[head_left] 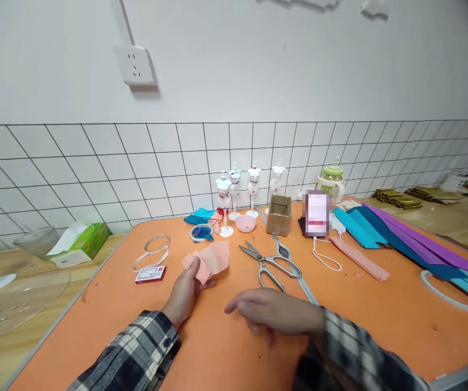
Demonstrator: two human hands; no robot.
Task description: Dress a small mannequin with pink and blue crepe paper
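My left hand (185,290) pinches a folded piece of pale pink crepe-like sheet (214,259), thumb on top, with one part fanned out to the right. My right hand (274,310) hovers over the table to the right of it, slightly blurred. Its index finger is stretched out, the lower fingers hang loosely, and nothing shows in it. Just beyond that hand lies a pair of large metal scissors (263,259), handles toward me. A small red and white box (150,274) and two rings of narrow ribbon or tape (157,244) lie left of my left hand.
Small white mannequins (224,190) stand at the back beside a pink bowl (245,223) and a cardboard box (279,215). A metal ruler (307,289) lies under the scissors. A phone (317,213) stands upright, and coloured strips (421,233) cover the right side.
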